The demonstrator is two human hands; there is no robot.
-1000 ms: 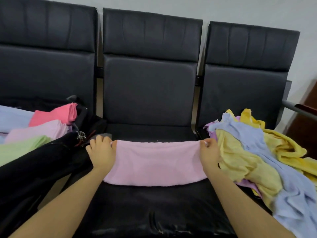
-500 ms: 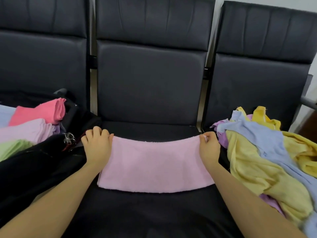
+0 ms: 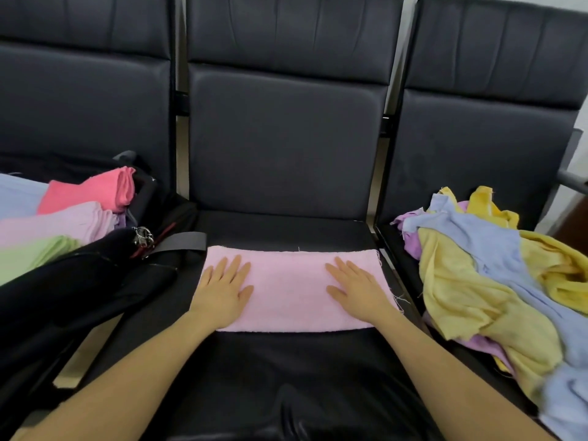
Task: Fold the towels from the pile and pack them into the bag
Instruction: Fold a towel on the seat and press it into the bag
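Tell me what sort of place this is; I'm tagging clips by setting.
Probably a waiting area or office lobby: a row of joined black padded leatherette seats with a grey metal armrest stands against a plain white wall.

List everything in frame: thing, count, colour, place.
pink towel: 1, light pink, folded flat on the middle seat
towel pile: 1 heap, yellow, pale blue and purple, loose on the right seat
folded towels: at least 4, coral pink, lilac, green, pale blue, in the bag on the left
bag: 1, black, open on the left seat
chairs: 3, black, in a row
left hand: 1, flat on the pink towel's left end
right hand: 1, flat on its right end
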